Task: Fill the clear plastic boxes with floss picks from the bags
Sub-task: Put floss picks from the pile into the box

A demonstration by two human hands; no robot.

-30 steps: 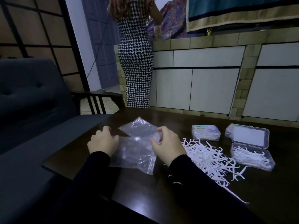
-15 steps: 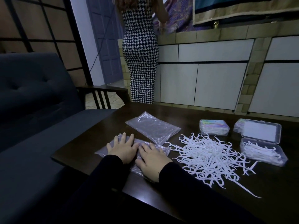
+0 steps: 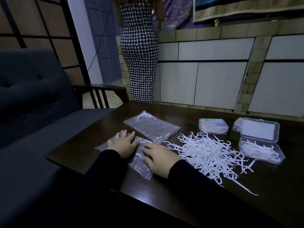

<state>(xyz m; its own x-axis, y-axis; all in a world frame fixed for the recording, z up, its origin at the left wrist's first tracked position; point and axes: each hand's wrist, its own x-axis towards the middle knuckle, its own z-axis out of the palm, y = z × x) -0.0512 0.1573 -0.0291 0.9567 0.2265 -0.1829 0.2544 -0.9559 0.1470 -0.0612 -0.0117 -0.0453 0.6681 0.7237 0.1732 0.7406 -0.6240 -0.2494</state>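
My left hand [image 3: 122, 144] and my right hand [image 3: 160, 157] lie flat with straight fingers on an empty clear plastic bag [image 3: 139, 163], pressing it against the dark table [image 3: 181, 199]. A second empty bag [image 3: 152, 126] lies just beyond it. A loose pile of white floss picks [image 3: 209, 153] spreads to the right of my right hand. An open clear box [image 3: 261, 151] at the right holds some picks, its lid [image 3: 259, 131] folded back. A closed, filled box [image 3: 213, 126] sits behind the pile.
A dark sofa [image 3: 28, 96] with a wooden armrest [image 3: 102, 89] stands to the left of the table. A person in a houndstooth dress [image 3: 139, 51] stands beyond the table at a tiled counter [image 3: 213, 71]. A few stray picks [image 3: 245, 188] lie toward me from the pile.
A second ago both hands held the bag up off the table. They laid it down and now press it flat, the right hand sliding a little to the right.
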